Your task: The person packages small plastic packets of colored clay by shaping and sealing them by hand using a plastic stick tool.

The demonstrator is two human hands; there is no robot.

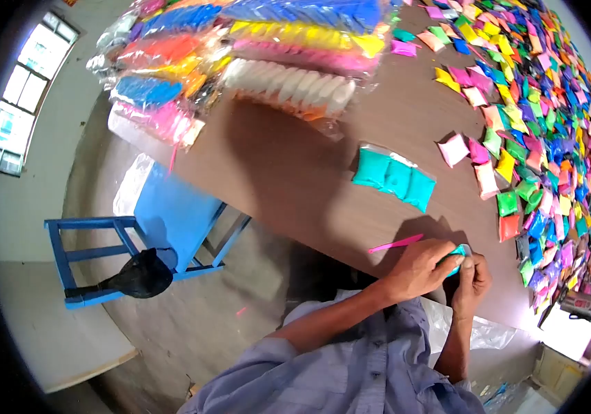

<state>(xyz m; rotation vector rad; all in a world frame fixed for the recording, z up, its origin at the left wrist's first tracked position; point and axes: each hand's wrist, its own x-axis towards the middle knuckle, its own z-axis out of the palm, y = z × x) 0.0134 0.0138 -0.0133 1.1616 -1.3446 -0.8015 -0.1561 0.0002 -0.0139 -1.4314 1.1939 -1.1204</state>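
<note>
Near the table's front edge, my left hand (422, 268) and my right hand (473, 280) are together, their fingers closed on a small teal packet (458, 258). Much of the packet is hidden by the fingers. A thin pink strip (396, 243) lies on the table just left of my left hand. Farther back, a row of joined teal packets (393, 178) lies flat on the brown table (295, 172).
Clear bags of coloured packets (295, 41) cover the table's back left. A big pile of small coloured packets (557, 138) spreads along the right. A blue chair (171, 214) with a black item (145, 274) on it stands at the left. A mug (579, 304) is at far right.
</note>
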